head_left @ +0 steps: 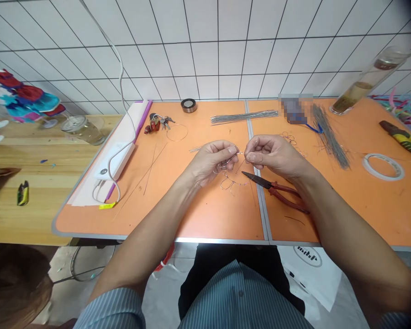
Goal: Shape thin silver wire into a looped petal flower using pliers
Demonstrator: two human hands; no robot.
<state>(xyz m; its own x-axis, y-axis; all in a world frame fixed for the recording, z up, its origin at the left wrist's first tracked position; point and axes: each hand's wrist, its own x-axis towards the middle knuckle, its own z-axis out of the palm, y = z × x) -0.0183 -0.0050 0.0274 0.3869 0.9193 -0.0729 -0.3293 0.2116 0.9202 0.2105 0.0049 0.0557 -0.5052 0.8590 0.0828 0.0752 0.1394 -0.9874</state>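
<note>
A white tiled wall [205, 45] rises directly behind the orange table [212, 219], whose metal front edge [192, 240] runs just beyond the person's forearms. A metal seam [264, 214] divides the tabletop, and a wooden table [44, 214] adjoins it on the left. Bare orange surface leaves open room between the hands and the front edge, and also to the left of the hands, where a few loose wire rods [154, 169] lie. Toward the back are a bundle of straight wire rods [245, 117], a larger wire bundle [330, 137], keys [159, 122], and a tilted glass cylinder [371, 80] near the right end. A white tape roll [383, 167] lies further right.

The left hand [210, 162] and right hand [274, 155] are raised just above the table, close together near the seam. The fingers of both hands are pinched on a thin silver wire [230, 176], whose looped length hangs beneath them. Red-handled pliers [277, 194] lie just below the right hand, untouched.
</note>
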